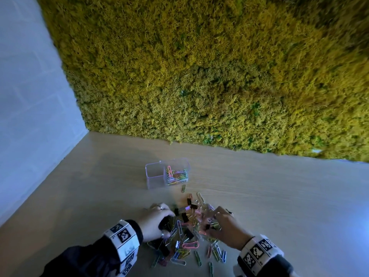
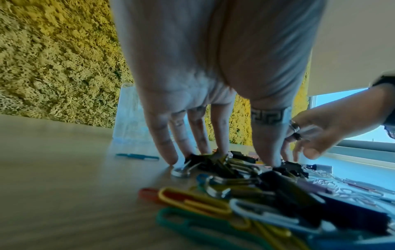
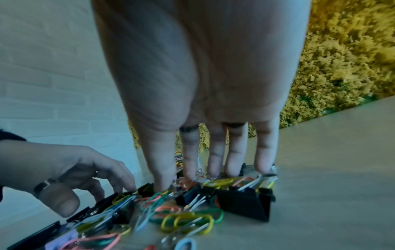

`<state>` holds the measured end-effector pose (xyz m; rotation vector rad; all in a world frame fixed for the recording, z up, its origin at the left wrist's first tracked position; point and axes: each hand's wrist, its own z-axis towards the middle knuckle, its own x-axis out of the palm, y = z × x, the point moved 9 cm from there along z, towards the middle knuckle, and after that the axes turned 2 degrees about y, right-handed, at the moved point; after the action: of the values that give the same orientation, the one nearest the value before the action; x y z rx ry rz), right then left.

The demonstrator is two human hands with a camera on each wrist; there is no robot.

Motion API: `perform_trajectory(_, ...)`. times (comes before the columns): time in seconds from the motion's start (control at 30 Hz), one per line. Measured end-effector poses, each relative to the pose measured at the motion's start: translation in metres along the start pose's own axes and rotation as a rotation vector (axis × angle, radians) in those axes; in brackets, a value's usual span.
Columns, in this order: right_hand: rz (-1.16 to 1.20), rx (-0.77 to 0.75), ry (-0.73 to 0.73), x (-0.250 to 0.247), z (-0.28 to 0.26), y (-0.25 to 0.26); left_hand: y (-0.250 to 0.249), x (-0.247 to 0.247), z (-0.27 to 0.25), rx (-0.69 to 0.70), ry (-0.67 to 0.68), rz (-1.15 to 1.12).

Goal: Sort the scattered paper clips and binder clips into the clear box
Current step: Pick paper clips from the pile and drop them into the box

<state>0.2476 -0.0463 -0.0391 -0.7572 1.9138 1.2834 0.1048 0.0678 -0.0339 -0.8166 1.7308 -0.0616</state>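
A clear two-compartment box [image 1: 157, 183] stands on the wooden table; its right half holds coloured paper clips [image 1: 176, 174] and its left half is empty. Nearer me lies a pile of coloured paper clips and black binder clips [image 1: 187, 244]. My left hand [image 1: 169, 222] is on the pile's left side, fingers and thumb curled round a bunch of black binder clips [image 2: 213, 162] lying on the table. My right hand [image 1: 209, 222] is on the pile's right side, its straight fingertips [image 3: 233, 170] resting on clips and gripping nothing.
A lone green paper clip [image 1: 183, 187] lies between the box and the pile. A yellow-green moss wall [image 1: 199, 76] backs the table and a white brick wall [image 1: 30, 96] closes the left side. Bare tabletop [image 1: 279, 196] stretches to the right.
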Motion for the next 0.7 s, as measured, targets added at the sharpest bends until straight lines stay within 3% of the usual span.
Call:
perform_trajectory(0.1,0.018,-0.051,-0.038,-0.013,-0.011,0.012,-0.012,-0.005,-0.001,0.078,-0.056,0.027)
perform_trajectory(0.2,-0.018,-0.022,0.179,-0.003,-0.030,0.029,-0.028,0.001,0.002,0.164,-0.018,0.143)
perform_trajectory(0.27,-0.049,0.058,0.220,0.004,-0.041,0.030,-0.037,0.009,0.010,0.216,0.045,0.204)
perform_trajectory(0.37,-0.157,0.136,0.189,0.019,-0.043,0.022,-0.039,0.018,0.020,0.224,0.119,0.248)
perform_trajectory(0.47,-0.218,0.182,0.160,0.030,-0.035,0.016,-0.037,0.017,0.023,0.208,0.061,0.268)
perform_trajectory(0.6,-0.102,0.104,0.046,0.030,-0.026,0.017,-0.030,0.002,0.018,0.173,-0.106,0.180)
perform_trajectory(0.7,-0.072,0.108,0.047,0.036,-0.024,0.011,-0.026,0.001,0.014,0.122,-0.055,0.105)
